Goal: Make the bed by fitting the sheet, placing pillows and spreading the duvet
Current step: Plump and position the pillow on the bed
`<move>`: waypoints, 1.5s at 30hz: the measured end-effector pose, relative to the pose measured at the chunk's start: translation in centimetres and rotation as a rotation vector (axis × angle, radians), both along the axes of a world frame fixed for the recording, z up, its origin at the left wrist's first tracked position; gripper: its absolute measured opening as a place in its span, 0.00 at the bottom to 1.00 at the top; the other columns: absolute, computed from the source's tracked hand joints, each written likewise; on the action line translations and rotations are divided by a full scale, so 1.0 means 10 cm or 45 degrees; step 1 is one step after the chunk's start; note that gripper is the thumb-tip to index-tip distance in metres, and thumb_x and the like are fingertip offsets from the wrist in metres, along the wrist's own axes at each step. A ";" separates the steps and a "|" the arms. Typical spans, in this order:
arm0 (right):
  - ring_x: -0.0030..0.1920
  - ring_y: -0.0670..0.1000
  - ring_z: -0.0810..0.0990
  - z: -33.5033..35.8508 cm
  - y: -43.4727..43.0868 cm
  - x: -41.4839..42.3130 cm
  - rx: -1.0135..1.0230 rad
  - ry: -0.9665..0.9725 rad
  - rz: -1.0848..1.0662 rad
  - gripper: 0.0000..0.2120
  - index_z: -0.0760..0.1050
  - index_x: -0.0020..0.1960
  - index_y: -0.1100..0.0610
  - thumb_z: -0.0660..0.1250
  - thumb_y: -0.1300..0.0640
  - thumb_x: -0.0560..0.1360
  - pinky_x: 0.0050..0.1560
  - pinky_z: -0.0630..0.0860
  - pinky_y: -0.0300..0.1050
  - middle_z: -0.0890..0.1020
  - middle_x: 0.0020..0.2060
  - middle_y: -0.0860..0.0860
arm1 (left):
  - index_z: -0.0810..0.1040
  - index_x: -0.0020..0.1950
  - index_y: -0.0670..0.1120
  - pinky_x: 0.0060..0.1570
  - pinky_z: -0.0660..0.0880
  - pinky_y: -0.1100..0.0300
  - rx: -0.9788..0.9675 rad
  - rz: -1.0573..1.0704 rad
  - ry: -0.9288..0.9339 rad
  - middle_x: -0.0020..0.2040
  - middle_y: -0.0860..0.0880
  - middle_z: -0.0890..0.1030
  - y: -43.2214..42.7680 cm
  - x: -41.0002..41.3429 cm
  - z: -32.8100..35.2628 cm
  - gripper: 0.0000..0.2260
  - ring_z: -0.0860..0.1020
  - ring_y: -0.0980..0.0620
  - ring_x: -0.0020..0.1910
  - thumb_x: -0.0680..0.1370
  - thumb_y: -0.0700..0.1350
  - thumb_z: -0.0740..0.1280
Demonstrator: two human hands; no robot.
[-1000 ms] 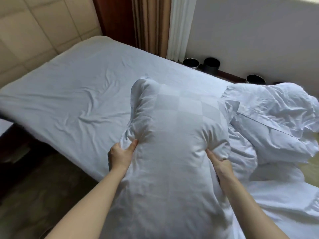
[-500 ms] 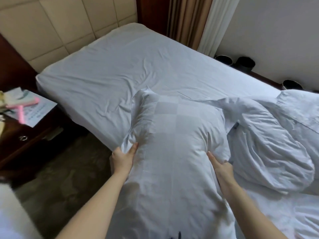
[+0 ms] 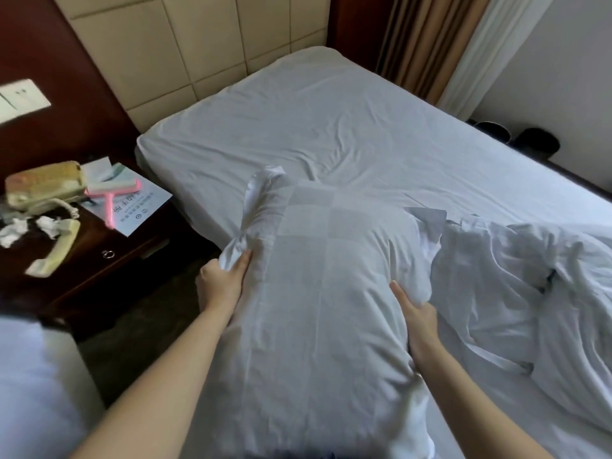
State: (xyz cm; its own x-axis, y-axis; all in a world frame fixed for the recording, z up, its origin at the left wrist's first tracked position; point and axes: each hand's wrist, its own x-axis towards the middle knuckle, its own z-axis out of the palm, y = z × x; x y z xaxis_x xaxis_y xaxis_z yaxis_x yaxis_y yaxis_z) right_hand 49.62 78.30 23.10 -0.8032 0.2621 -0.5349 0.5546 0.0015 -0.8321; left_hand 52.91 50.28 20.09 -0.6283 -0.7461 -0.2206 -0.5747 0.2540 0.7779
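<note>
Pillow, long axis near to far, is gripped at its sides by left hand and right hand, with the head end of the sheet far left.

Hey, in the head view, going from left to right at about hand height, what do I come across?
telephone → pink tool → left hand → pillow → right hand → crumpled duvet

pillow: white cloth, faint woven checks
sheet: matt white cloth, creased
nightstand: dark glossy wood
wall: smooth cream tiles
</note>
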 end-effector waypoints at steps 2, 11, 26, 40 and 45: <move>0.38 0.49 0.76 -0.02 -0.17 -0.12 -0.010 0.013 0.027 0.12 0.74 0.50 0.61 0.72 0.55 0.72 0.48 0.71 0.43 0.79 0.38 0.52 | 0.76 0.42 0.39 0.39 0.73 0.56 -0.012 0.022 0.019 0.38 0.43 0.78 -0.18 -0.09 0.00 0.22 0.77 0.45 0.39 0.73 0.60 0.68; 0.50 0.53 0.78 -0.19 -0.98 -0.95 -0.026 -0.007 0.054 0.22 0.76 0.60 0.66 0.71 0.51 0.73 0.53 0.72 0.45 0.80 0.49 0.56 | 0.76 0.42 0.37 0.35 0.67 0.59 -0.064 0.046 0.045 0.39 0.43 0.77 -1.00 -0.87 -0.01 0.21 0.75 0.46 0.40 0.73 0.57 0.68; 0.40 0.50 0.75 -0.10 -1.99 -2.89 0.027 0.072 -0.010 0.11 0.71 0.48 0.60 0.69 0.53 0.74 0.46 0.69 0.43 0.76 0.39 0.53 | 0.78 0.42 0.35 0.38 0.72 0.55 -0.058 0.074 0.145 0.39 0.39 0.81 -2.04 -2.77 0.09 0.22 0.78 0.44 0.39 0.73 0.56 0.69; 0.41 0.49 0.75 -0.07 -3.02 -4.88 0.075 0.194 -0.226 0.11 0.73 0.50 0.59 0.69 0.53 0.74 0.46 0.68 0.41 0.77 0.41 0.51 | 0.74 0.39 0.32 0.34 0.68 0.58 -0.019 -0.212 0.230 0.34 0.44 0.75 -3.14 -5.40 0.17 0.25 0.72 0.49 0.35 0.73 0.57 0.69; 0.34 0.43 0.73 -0.15 -3.61 -5.83 0.124 0.227 -0.311 0.13 0.73 0.46 0.61 0.70 0.51 0.73 0.41 0.68 0.41 0.75 0.35 0.47 | 0.76 0.42 0.33 0.32 0.66 0.58 -0.131 -0.351 0.254 0.37 0.44 0.76 -3.72 -6.65 0.16 0.23 0.71 0.49 0.37 0.73 0.55 0.69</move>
